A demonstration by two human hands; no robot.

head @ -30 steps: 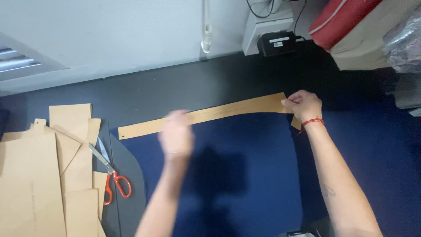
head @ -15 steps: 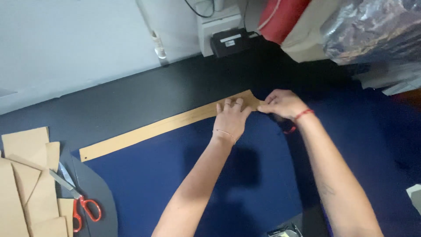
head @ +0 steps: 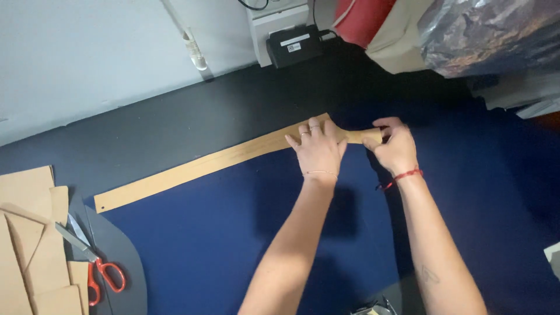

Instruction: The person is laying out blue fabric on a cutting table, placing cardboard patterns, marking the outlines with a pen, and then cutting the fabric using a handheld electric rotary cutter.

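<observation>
From the head camera: a long, thin brown card strip (head: 210,164) lies on navy cloth (head: 233,245), its long axis running from lower left up to the right. Both hands meet at its right end — the left hand (head: 318,150) pressed flat, fingers spread, the right hand (head: 396,147) pinching the tip. Red-handled scissors (head: 93,262) and stiff card pieces (head: 29,233) sit well apart, far left.

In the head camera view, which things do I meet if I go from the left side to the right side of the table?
Cardboard pieces → scissors → long cardboard strip → left hand → right hand.
</observation>
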